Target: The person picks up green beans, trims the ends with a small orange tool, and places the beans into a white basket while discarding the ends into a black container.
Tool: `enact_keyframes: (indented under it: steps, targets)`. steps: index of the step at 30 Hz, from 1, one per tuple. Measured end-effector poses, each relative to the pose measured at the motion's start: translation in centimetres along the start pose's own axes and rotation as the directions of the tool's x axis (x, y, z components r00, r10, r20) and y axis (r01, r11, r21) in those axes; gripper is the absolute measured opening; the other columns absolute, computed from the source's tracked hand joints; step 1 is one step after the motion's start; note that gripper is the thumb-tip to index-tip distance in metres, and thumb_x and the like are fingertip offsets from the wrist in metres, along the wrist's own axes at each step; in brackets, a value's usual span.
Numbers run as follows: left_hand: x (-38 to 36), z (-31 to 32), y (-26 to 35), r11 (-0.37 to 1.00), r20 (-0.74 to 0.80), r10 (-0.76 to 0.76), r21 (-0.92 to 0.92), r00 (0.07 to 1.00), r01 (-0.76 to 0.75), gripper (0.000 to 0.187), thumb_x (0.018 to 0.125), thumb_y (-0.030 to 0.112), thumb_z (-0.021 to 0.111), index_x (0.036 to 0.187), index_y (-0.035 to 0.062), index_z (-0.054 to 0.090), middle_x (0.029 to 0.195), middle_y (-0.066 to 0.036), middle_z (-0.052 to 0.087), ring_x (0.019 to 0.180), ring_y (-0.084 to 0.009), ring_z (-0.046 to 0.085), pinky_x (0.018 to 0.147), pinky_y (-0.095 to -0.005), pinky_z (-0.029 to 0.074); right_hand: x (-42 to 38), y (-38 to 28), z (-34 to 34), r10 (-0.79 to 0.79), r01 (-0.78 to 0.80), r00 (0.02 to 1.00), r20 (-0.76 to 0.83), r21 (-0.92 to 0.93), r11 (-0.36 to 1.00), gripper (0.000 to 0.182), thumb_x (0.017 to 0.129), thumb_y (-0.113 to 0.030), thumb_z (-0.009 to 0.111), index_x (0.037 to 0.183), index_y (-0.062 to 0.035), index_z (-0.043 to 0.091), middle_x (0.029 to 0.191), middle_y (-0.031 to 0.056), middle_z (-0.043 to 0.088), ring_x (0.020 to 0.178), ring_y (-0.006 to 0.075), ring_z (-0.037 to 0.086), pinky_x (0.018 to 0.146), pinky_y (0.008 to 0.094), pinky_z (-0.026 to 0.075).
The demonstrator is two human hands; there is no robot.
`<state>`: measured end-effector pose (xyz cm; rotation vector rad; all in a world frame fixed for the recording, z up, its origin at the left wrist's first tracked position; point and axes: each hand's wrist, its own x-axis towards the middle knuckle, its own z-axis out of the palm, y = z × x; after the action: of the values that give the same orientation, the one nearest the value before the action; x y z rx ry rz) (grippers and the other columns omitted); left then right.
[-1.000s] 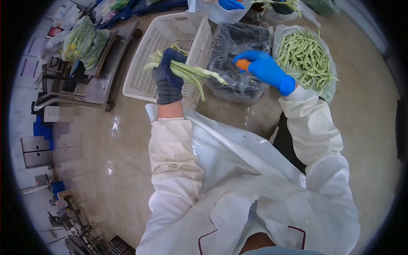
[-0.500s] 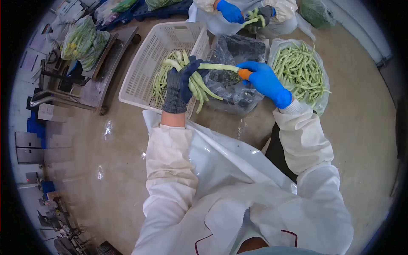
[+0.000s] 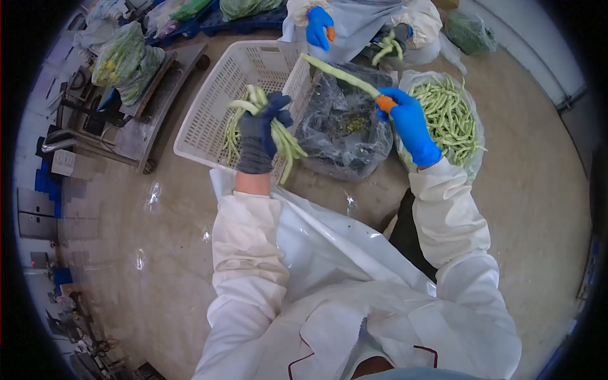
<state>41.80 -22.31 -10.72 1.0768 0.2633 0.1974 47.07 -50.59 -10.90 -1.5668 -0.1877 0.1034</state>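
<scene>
My left hand, in a dark grey knit glove, is closed round a bundle of long green beans whose ends stick out on both sides. It is over the right part of a white slotted crate, where more beans lie. In its blue glove, my right hand pinches one end of a single long green bean. An orange cover or piece shows at its fingertips. That bean slants up and left, above a dark bin lined with clear plastic, with small green scraps inside.
A clear bag of green beans stands right of the bin. Across from me, a person's blue-gloved hand and dark-gloved hand holding beans are close by. On the left is a metal cart with bagged greens.
My right hand has moved slightly right, taking one bean away from the bundle and tilting it upward. The left hand keeps the other beans. The other person's blue-gloved hand has moved left, away from their beans.
</scene>
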Motion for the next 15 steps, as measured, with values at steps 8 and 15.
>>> enact_keyframes:
  steps: [8, 15]
  targets:
    - [-0.8, 3.2, -2.9, 0.999, 0.130, 0.006, -0.034, 0.992, -0.001, 0.033, 0.082, 0.013, 0.069, 0.111, 0.0002, 0.061, 0.088, -0.007, 0.065, 0.065, -0.0143, 0.059, 0.059, -0.0261, 0.050, -4.0, 3.8, 6.2, 0.119, -0.104, 0.945, 0.305, -0.063, 0.993, 0.028, 0.083, -0.011, 0.067, 0.107, 0.0006, 0.060, 0.088, 0.0090, 0.065, 0.074, 0.0123, 0.059, 0.066, 0.0292, 0.049]
    - [-1.2, 2.3, -4.3, 0.690, 0.280, 0.120, 0.666, 0.953, -0.282, 0.027, 0.076, 0.017, 0.073, 0.096, 0.0007, 0.067, 0.077, -0.012, 0.066, 0.067, -0.0220, 0.064, 0.062, -0.0333, 0.050, -2.9, 0.0, 4.3, -0.296, 0.342, 0.934, 0.202, -0.251, 0.906, 0.033, 0.083, -0.008, 0.064, 0.115, -0.0074, 0.059, 0.098, 0.0092, 0.064, 0.090, 0.0210, 0.061, 0.080, 0.0319, 0.048]
